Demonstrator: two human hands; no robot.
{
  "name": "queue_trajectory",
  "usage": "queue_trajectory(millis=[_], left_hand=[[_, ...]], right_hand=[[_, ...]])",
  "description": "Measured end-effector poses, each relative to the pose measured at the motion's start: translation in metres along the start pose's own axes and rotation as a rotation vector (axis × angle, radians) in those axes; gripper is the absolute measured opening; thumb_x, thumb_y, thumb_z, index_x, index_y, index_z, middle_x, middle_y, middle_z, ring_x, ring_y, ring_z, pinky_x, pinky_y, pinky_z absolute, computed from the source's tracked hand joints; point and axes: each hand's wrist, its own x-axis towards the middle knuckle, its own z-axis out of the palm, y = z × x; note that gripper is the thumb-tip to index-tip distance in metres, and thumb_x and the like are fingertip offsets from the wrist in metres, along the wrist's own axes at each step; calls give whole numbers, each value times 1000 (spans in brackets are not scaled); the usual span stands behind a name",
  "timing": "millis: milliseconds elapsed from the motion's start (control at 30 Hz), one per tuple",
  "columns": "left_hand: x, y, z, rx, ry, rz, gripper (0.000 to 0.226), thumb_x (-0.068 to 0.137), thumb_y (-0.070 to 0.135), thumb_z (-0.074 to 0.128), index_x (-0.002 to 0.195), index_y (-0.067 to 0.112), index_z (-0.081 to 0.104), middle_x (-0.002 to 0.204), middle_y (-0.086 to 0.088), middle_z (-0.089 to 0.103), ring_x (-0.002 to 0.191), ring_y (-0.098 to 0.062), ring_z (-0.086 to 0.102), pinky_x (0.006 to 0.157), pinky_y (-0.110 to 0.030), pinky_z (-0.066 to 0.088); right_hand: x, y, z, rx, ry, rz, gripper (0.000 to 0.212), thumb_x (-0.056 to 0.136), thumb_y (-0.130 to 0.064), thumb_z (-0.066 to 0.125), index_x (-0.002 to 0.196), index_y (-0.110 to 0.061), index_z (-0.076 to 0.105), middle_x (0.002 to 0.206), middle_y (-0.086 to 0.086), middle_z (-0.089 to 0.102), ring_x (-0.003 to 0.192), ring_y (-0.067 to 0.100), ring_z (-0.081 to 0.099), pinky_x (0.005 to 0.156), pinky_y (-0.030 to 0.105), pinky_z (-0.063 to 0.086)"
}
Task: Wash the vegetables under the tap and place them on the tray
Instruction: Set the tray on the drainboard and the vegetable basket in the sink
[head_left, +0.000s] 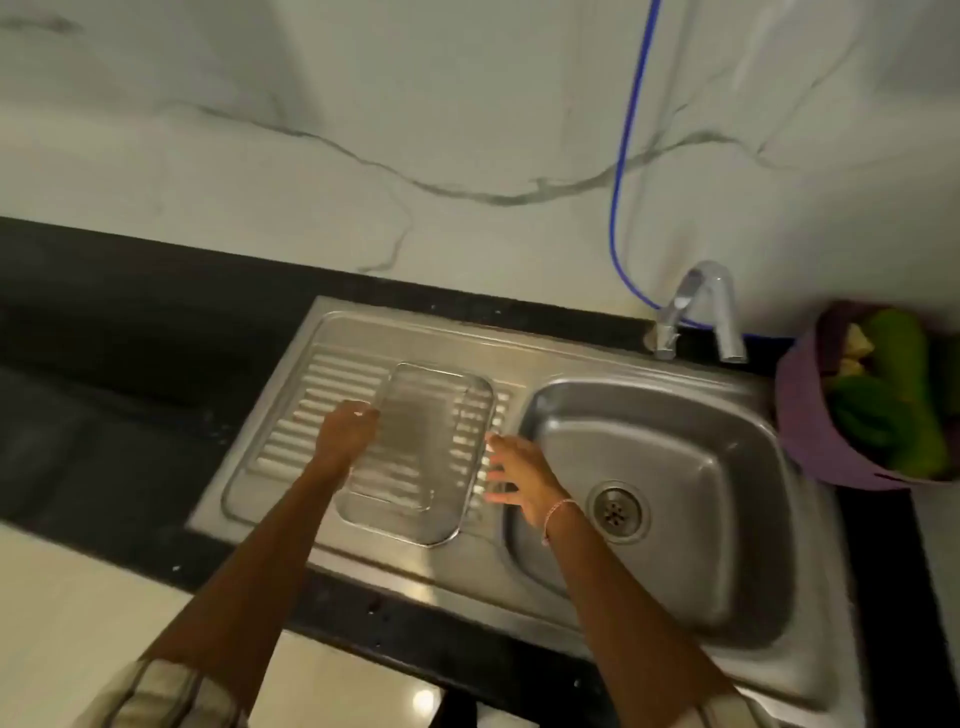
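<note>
Green vegetables (893, 410) lie heaped and, by our judgement, unwashed in a purple round plastic bowl (810, 431), well to the right of the right hand (519, 480) and beyond the steel basin (701, 467). The clear rectangular tray (410, 441) sits empty between the two hands on the ribbed steel draining board (291, 441). The left hand (345, 434) meets the tray's left rim, though blur keeps us from telling whether it pinches the rim or only touches it. The right hand hovers just beside the right rim, fingers spread and grasping nothing. The chrome tap (722, 312) stands past the right hand at the basin's far edge, and we see no water running. We judge the main risk to be the smooth tray skating on the ribs under a one-sided push and tipping toward the basin. Wet vegetables carried across could also slip from the hand, and a hurried reach might upset the bowl.
</note>
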Motion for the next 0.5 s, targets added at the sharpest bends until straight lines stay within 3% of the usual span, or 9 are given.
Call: queue_trajectory(millis=[100, 267, 333, 433, 500], left_hand=[[16, -13, -5, -78, -126, -85, 35, 90, 41, 53, 97, 13, 74, 99, -12, 74, 91, -31, 71, 88, -51, 60], [38, -25, 6, -110, -143, -159, 40, 88, 36, 49, 99, 7, 74, 100, -15, 75, 95, -37, 70, 90, -54, 58], [51, -31, 15, -92, -136, -198, 50, 87, 39, 44, 115, 7, 71, 115, -17, 72, 108, -39, 67, 97, -53, 55], [52, -24, 17, -3, -70, -268, 53, 99, 38, 37, 140, 7, 54, 135, -20, 57, 122, -42, 56, 105, -49, 48], [63, -31, 17, 5, -82, -241, 55, 102, 44, 38, 142, 10, 51, 134, -17, 55, 122, -41, 57, 105, -50, 48]], right_hand=[[11, -3, 13, 5, 74, 100, 50, 101, -46, 65, 138, -14, 54, 133, 10, 59, 118, 32, 62, 86, 52, 60], [23, -9, 26, -143, 184, 113, 47, 101, -48, 64, 128, -10, 55, 122, 11, 63, 109, 33, 67, 71, 48, 64], [28, -9, 32, -213, 242, 85, 48, 101, -47, 65, 126, -6, 58, 120, 12, 66, 100, 31, 70, 63, 44, 64], [33, -5, 39, -260, 294, 46, 45, 98, -44, 70, 113, -2, 65, 107, 13, 71, 83, 30, 73, 72, 49, 66], [38, -3, 39, -258, 310, 54, 46, 96, -45, 72, 106, -1, 69, 101, 17, 75, 79, 33, 74, 77, 54, 65]])
